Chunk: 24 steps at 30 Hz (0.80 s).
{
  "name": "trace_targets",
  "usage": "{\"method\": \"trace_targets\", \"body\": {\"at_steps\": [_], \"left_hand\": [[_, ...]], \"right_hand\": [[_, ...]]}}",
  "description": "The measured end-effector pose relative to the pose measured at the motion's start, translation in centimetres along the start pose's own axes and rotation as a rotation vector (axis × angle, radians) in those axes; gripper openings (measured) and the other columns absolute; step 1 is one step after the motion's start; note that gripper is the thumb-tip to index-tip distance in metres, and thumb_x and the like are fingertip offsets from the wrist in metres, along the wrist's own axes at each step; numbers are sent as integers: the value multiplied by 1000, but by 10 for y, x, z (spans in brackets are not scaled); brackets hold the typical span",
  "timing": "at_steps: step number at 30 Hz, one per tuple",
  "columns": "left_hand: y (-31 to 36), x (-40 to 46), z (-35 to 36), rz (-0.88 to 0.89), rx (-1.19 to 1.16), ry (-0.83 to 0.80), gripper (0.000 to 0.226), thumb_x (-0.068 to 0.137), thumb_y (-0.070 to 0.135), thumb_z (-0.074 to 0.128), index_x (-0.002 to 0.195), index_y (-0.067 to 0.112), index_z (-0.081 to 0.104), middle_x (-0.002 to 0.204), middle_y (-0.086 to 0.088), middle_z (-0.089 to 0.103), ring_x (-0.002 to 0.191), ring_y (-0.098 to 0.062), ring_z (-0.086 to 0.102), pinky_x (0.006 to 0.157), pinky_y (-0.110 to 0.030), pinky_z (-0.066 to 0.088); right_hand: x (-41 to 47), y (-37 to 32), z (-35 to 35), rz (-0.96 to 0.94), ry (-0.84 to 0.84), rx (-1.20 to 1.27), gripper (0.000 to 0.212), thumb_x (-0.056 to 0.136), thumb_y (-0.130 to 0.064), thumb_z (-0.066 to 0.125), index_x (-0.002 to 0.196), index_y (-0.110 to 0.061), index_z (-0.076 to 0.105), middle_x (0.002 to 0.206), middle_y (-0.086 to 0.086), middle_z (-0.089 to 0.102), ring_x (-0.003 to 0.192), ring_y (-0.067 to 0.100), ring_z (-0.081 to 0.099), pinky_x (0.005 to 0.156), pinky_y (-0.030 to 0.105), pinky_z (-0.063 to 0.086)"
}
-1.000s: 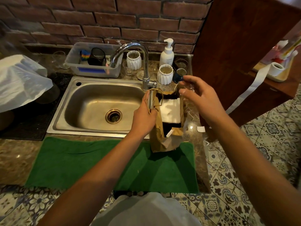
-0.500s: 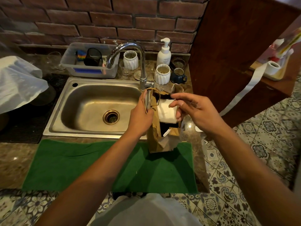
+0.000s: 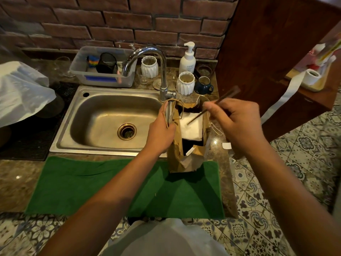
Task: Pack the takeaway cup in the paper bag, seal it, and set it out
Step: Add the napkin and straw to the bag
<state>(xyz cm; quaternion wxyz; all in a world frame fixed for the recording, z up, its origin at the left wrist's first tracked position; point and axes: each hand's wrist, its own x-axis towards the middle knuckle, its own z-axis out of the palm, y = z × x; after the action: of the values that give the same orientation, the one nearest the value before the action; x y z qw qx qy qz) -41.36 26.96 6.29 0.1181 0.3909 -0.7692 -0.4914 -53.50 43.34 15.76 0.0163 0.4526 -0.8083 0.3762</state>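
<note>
A brown paper bag (image 3: pixel 177 159) stands upright and open on the green mat (image 3: pixel 110 182), just right of the sink. My left hand (image 3: pixel 162 130) grips the bag's left rim and handle. Inside, a white folded napkin (image 3: pixel 191 130) lies over something dark (image 3: pixel 186 146); I cannot tell whether that is the cup. My right hand (image 3: pixel 236 122) hovers over the bag's right side, pinching a thin dark straw-like stick (image 3: pixel 228 94). The stick slants down, with its lower tip over the napkin.
The steel sink (image 3: pixel 92 145) and faucet (image 3: pixel 160 71) are to the left of the bag. Behind stand a soap bottle (image 3: pixel 187 61), a white ribbed cup (image 3: pixel 185 83), a blue mug (image 3: pixel 203 86) and a plastic tub (image 3: pixel 103 78). A wooden panel (image 3: pixel 267 52) rises on the right. A small white sticker (image 3: pixel 226 145) lies on the counter.
My right hand came from behind the bag to its mouth and now holds a thin dark stick angled into the opening. My left hand kept its grip on the rim.
</note>
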Motion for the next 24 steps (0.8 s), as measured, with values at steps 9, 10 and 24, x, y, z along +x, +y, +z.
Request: {"method": "trace_targets", "body": {"at_steps": [9, 10, 24], "left_hand": [[-6, -1, 4, 47, 11, 16, 78, 99, 15, 55, 160, 43, 16, 115, -17, 73, 90, -32, 72, 58, -24, 48], [-7, -1, 4, 41, 14, 15, 79, 98, 15, 55, 160, 44, 16, 115, -16, 74, 93, -34, 72, 57, -21, 45], [-2, -2, -1, 18, -40, -37, 79, 96, 20, 58, 159, 44, 18, 88, 2, 75, 73, -19, 72, 64, -38, 58]], "right_hand": [[-14, 22, 53, 230, -290, -229, 32, 93, -50, 71, 109, -25, 83, 95, -1, 82, 82, 16, 72, 70, 43, 61], [-14, 24, 55, 226, -302, -246, 32, 93, -51, 72, 110, -26, 82, 96, -2, 82, 82, 15, 72, 70, 42, 62], [-4, 42, 37, 428, -50, -200, 58, 93, -50, 71, 142, -21, 57, 118, -3, 68, 97, 15, 66, 78, 35, 56]]}}
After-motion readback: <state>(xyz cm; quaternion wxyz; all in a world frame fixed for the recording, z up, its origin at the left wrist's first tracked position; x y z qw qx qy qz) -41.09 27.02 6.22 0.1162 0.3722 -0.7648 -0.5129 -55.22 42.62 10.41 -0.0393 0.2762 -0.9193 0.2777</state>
